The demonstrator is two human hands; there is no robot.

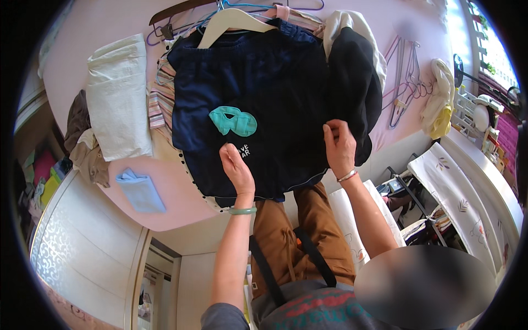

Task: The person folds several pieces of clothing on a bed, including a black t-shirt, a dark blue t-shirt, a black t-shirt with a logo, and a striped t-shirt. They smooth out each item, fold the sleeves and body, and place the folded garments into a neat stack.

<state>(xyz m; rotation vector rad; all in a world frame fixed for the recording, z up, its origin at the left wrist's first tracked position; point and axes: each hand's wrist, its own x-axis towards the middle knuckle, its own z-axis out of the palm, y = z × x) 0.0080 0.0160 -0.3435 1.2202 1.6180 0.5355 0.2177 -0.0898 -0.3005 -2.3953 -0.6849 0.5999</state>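
Dark navy and black clothes (278,88) lie in a layered pile before me. On their front sits a teal patch or print (236,122) with small pale lettering beside it. My left hand (237,170) is over the dark cloth just below the teal shape, its fingers closed together. My right hand (339,147) is at the right part of the pile, with thumb and fingers pinched against the black cloth. Whether either pinches the fabric is hidden. A cream clothes hanger (228,25) rests at the pile's top.
Folded white cloth (118,99) and a folded light blue cloth (140,190) lie on the left of the pink bed cover (181,217). Brown clothes (88,154) hang over its edge. Several thin hangers (407,82) lie at right, near a cream and yellow cloth (439,102).
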